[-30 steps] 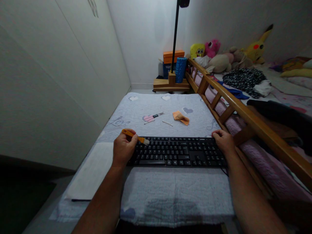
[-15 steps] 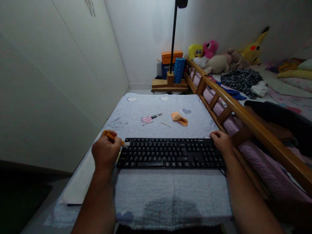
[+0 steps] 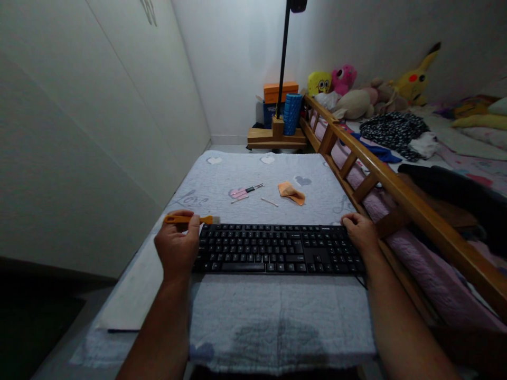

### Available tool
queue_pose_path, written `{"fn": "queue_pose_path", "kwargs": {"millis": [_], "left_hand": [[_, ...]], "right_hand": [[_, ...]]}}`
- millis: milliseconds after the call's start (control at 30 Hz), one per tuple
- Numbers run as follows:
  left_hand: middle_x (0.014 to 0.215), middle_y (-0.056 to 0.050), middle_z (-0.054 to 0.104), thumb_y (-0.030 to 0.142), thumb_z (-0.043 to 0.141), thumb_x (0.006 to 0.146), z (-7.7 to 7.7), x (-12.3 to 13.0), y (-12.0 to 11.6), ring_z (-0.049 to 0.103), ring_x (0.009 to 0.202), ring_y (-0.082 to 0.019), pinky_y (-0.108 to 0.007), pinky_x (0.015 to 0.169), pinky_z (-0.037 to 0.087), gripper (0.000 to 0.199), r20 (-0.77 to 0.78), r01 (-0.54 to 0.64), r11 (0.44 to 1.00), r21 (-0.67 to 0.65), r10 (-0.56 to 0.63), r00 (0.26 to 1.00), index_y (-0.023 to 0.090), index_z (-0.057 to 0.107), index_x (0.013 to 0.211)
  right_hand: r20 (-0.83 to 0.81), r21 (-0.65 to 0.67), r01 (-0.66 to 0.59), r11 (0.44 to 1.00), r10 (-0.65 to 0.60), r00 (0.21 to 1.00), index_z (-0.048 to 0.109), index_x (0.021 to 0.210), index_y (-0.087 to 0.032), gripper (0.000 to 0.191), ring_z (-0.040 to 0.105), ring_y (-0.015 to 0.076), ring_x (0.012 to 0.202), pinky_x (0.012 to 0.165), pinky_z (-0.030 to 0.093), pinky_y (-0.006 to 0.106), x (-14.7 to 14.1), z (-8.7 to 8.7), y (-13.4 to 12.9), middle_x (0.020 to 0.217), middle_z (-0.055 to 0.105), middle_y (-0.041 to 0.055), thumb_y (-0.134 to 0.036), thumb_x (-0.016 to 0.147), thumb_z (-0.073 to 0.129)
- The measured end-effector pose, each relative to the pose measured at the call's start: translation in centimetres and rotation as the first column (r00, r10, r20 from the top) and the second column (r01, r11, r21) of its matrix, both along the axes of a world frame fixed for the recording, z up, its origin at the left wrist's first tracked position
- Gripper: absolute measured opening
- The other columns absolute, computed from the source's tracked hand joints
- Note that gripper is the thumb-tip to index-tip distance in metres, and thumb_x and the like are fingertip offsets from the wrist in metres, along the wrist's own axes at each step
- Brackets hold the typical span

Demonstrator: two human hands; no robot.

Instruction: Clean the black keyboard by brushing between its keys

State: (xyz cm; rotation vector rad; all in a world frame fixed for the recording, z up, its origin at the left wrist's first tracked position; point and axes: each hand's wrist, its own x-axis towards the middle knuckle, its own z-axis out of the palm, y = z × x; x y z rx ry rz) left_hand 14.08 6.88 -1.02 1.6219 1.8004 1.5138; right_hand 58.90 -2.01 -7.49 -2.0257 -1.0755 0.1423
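A black keyboard (image 3: 253, 249) lies flat across the cloth-covered table. My left hand (image 3: 178, 243) is closed around a small brush (image 3: 206, 219) with an orange handle, its pale bristles pointing right at the keyboard's upper left corner. At the other end, my right hand (image 3: 359, 232) holds the keyboard by its upper right corner, fingers pressed together; their tips are partly hidden. Beyond the keyboard lie two cotton swabs, one of them a white swab (image 3: 270, 201), a thin pink-and-black tool (image 3: 249, 189) with a metal tip, and a crumpled orange cloth (image 3: 292, 193).
A wooden bed rail (image 3: 368, 153) runs along the right side, with plush toys (image 3: 356, 100) and clothes on the bed behind it. White cabinet doors (image 3: 99, 132) stand at the left. A black pole (image 3: 282, 58) on a wooden base rises beyond the table's far edge.
My left hand has turned the brush level and moved its bristles up and slightly right, from the keyboard's left end to its top edge. My right hand stays at the corner.
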Motion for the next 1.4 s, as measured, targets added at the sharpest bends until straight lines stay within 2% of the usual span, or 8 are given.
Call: {"fn": "queue_pose_path", "kwargs": {"millis": [167,333,667,900,1000,1067,1200,1400], "left_hand": [[0.080,-0.001,0.070,0.042,0.074,0.077,-0.2,3.3,-0.6,0.070,0.073,-0.018,-0.030,0.072,0.055,0.031,0.346,0.300,0.949,-0.095,-0.251,0.904,0.018,0.064,0.093],[0.079,-0.002,0.072,0.045,0.076,0.075,-0.5,5.1,-0.9,0.072,0.074,-0.020,-0.031,0.073,0.057,0.035,0.436,0.449,0.885,-0.127,-0.357,0.826,0.018,0.063,0.094],[0.077,-0.002,0.073,0.045,0.071,0.081,-1.8,6.0,-0.3,0.072,0.074,-0.020,-0.031,0.074,0.056,0.029,0.296,0.472,0.870,-0.145,-0.417,0.859,0.020,0.064,0.094],[0.075,-0.001,0.070,0.041,0.068,0.079,-1.5,4.1,0.6,0.069,0.069,-0.019,-0.030,0.069,0.053,0.024,0.104,0.242,0.962,-0.128,-0.229,0.968,0.019,0.066,0.089],[0.075,-0.002,0.070,0.038,0.069,0.079,-1.2,3.5,0.8,0.069,0.069,-0.019,-0.030,0.069,0.053,0.022,0.100,0.163,0.981,-0.110,-0.152,0.983,0.019,0.066,0.089],[0.076,-0.002,0.070,0.038,0.070,0.079,-1.1,3.7,0.7,0.070,0.070,-0.019,-0.030,0.070,0.054,0.024,0.195,0.186,0.977,-0.105,-0.163,0.967,0.018,0.065,0.091],[0.079,-0.002,0.072,0.043,0.072,0.078,-1.0,5.2,0.1,0.073,0.072,-0.020,-0.031,0.071,0.057,0.031,0.395,0.365,0.926,-0.094,-0.302,0.868,0.018,0.063,0.095],[0.078,-0.002,0.072,0.043,0.072,0.081,-1.5,7.3,-1.0,0.073,0.074,-0.020,-0.031,0.073,0.057,0.027,0.367,0.513,0.854,-0.085,-0.452,0.813,0.020,0.064,0.092]], "right_hand": [[-0.010,-0.018,0.009,1.000,-0.009,1.000,0.067,0.069,-0.022,0.026,0.066,0.0255,0.074,0.072,0.047,0.035,0.0,0.0,0.1,0.072,0.072,0.0066,-0.043,0.069,0.051],[-0.026,-0.031,0.024,0.999,-0.025,0.999,0.067,0.070,-0.022,0.027,0.066,0.0260,0.075,0.074,0.047,0.036,-0.1,0.2,0.1,0.073,0.072,0.0069,-0.043,0.067,0.051],[-0.006,-0.013,0.026,1.000,-0.026,1.000,0.068,0.068,-0.022,0.025,0.065,0.0252,0.074,0.071,0.047,0.034,-0.1,0.1,0.1,0.071,0.072,0.0062,-0.042,0.068,0.053],[0.019,0.002,0.017,1.000,-0.017,1.000,0.068,0.066,-0.023,0.025,0.065,0.0254,0.073,0.068,0.046,0.034,0.1,-0.3,0.1,0.068,0.071,0.0052,-0.042,0.070,0.052],[0.024,-0.005,0.016,1.000,-0.016,1.000,0.068,0.068,-0.023,0.026,0.066,0.0254,0.074,0.069,0.047,0.034,0.1,-0.2,0.0,0.070,0.072,0.0056,-0.042,0.071,0.052],[0.021,-0.012,0.018,1.000,-0.018,1.000,0.069,0.068,-0.022,0.027,0.066,0.0257,0.074,0.070,0.047,0.034,0.1,-0.1,0.0,0.071,0.072,0.0060,-0.043,0.070,0.051],[0.020,-0.017,0.022,1.000,-0.022,1.000,0.069,0.068,-0.023,0.027,0.066,0.0258,0.073,0.069,0.046,0.034,0.2,-0.2,0.1,0.069,0.072,0.0059,-0.043,0.070,0.051],[0.007,0.011,0.017,1.000,-0.017,1.000,0.068,0.067,-0.023,0.025,0.065,0.0253,0.072,0.069,0.047,0.034,0.2,-0.3,0.2,0.067,0.071,0.0050,-0.043,0.069,0.053]]}}
